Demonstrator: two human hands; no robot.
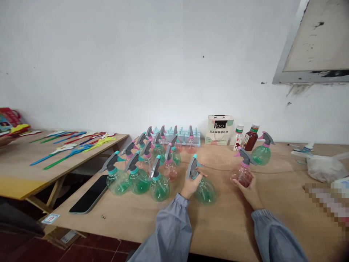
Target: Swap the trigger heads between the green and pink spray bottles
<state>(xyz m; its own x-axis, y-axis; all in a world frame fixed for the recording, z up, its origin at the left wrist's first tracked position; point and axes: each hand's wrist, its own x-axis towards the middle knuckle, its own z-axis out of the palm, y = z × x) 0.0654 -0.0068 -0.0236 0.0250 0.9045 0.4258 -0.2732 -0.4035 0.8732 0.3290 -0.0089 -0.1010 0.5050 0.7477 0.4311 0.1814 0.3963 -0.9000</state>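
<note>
My left hand (192,183) is closed round the neck of a green spray bottle (206,192) with a grey and turquoise trigger head. To the right, my right hand (249,189) grips the round body of a pink spray bottle (240,174), whose head is grey and pink. Left of my hands stand several more green spray bottles (160,188) and pink spray bottles (171,170) in a loose group. Behind my right hand, a green spray bottle with a pink collar (261,154) stands apart from the group.
At the wall are a light-blue rack (187,136), a paper bag (219,131) and two drink bottles (251,138). A phone (89,194) lies near the wooden table's (131,222) left edge. A plastic bag (325,168) sits right. Colourful scissor-shaped pieces (73,153) cover another table.
</note>
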